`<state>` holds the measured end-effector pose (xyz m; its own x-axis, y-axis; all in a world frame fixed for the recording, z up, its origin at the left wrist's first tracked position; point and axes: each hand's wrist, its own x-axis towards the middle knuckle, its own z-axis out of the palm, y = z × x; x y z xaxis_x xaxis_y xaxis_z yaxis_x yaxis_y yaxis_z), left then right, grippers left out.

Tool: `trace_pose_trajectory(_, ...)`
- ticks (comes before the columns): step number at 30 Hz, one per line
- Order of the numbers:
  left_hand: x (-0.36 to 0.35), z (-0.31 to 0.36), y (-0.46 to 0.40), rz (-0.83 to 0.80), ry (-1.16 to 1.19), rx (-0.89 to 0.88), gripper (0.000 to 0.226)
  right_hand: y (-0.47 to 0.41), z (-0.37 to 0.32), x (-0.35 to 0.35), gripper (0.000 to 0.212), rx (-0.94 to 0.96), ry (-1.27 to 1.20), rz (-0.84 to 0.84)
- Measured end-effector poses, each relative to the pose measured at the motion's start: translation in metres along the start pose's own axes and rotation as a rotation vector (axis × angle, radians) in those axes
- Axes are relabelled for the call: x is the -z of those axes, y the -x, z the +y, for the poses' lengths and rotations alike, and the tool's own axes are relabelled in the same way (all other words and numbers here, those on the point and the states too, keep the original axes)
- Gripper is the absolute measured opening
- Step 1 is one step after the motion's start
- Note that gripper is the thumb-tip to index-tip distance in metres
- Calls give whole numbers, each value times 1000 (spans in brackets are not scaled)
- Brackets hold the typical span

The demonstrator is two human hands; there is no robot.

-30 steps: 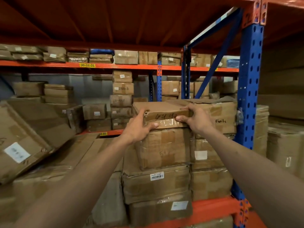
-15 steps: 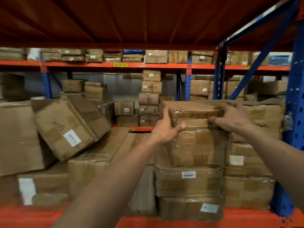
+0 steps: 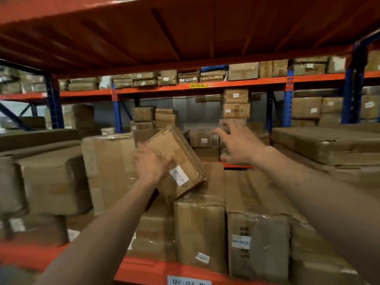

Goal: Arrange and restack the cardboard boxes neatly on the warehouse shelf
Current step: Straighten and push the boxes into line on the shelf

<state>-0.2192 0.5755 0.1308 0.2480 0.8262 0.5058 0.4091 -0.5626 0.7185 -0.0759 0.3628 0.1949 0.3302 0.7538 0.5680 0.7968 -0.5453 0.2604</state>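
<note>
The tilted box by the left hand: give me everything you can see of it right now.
The tilted box is a flat brown cardboard carton, creased and taped, with a white label near its lower end and dark handwriting I cannot read. It leans steeply, its top tipped back to the left, its lower corner resting on the wrapped carton below. The left hand presses flat against its left face. The right hand hovers open to its right, apart from it. Motion blur hides finer detail.

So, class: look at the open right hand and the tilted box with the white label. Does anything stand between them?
Nothing visible does. The right hand hangs open to the right of the tilted box, with only open air between them; the left hand is already against the box's near left face.
</note>
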Motion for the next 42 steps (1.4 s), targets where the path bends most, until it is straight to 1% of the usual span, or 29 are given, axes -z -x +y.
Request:
trace_pose_trajectory(1,-1,-17,-12,-77,17,97,130,-14,-21,-2,81,33,-12,-7)
trace_pose_trajectory(2,-4,-31,-20,-177,41,147,140,-29,-39,-2,81,68,-27,-9)
trace_pose_trajectory(4,-17,-57,-24,-377,144,205,146,-58,-72,-1,82,127,-61,-13)
trace_pose_trajectory(5,-24,-67,-22,-447,219,234,148,-72,-86,-1,82,152,-70,-17)
trace_pose_trajectory(7,-29,-77,-15,-524,344,263,164,-97,-112,-4,85,185,-59,-48)
trace_pose_trajectory(8,-32,-80,-14,-526,374,248,169,-108,-121,-6,86,187,-53,-67)
trace_pose_trajectory(9,-35,-82,-14,-520,390,228,167,-117,-129,-8,87,180,-50,-93)
trace_pose_trajectory(10,-33,-79,-12,-507,407,196,160,-124,-135,-11,88,169,-47,-123)
trace_pose_trajectory(13,-42,-81,-16,-440,465,126,126,-133,-142,-25,88,100,-96,-166)
trace_pose_trajectory(15,-46,-79,-12,-368,437,81,116,-128,-139,-32,84,31,-192,-124)
trace_pose_trajectory(17,-49,-73,-8,-334,340,10,117,-117,-127,-38,81,-49,-283,-80)
trace_pose_trajectory(19,-50,-64,-5,-332,242,-103,116,-100,-108,-44,77,-147,-371,-42)
trace_pose_trajectory(20,-50,-59,-4,-337,227,-168,114,-89,-98,-46,75,-197,-416,-19)
trace_pose_trajectory(22,-51,-54,-5,-364,291,-240,112,-70,-79,-52,67,-311,-529,57)
trace_pose_trajectory(24,-53,-53,-8,-405,392,-199,114,-55,-65,-53,54,-421,-647,160)
trace_pose_trajectory(25,-54,-53,-8,-444,430,-126,118,-51,-59,-52,49,-456,-675,185)
trace_pose_trajectory(27,-58,-52,-8,-573,549,52,131,-48,-52,-50,45,-492,-684,194)
trace_pose_trajectory(28,-62,-51,-8,-631,636,111,133,-48,-51,-49,43,-510,-689,201)
trace_pose_trajectory(30,-69,-48,-8,-664,747,154,132,-44,-50,-50,41,-558,-707,222)
trace_pose_trajectory(32,-62,-36,-6,-663,706,88,125,-35,-41,-58,37,-639,-714,229)
trace_pose_trajectory(34,-54,-18,-6,-642,550,-31,105,-18,-25,-63,33,-789,-778,235)
trace_pose_trajectory(36,-50,6,-8,-642,417,-137,90,6,-11,-64,34,-963,-908,256)
trace_pose_trajectory(37,-50,19,-7,-647,352,-211,83,21,-7,-67,38,-1051,-989,258)
trace_pose_trajectory(39,-54,46,2,-673,218,-374,70,58,-2,-80,50,-1256,-1233,273)
trace_pose_trajectory(41,-61,72,20,-688,106,-516,61,92,4,-95,64,-1368,-1509,382)
trace_pose_trajectory(42,-64,83,28,-687,82,-570,59,104,8,-96,63,-1393,-1569,446)
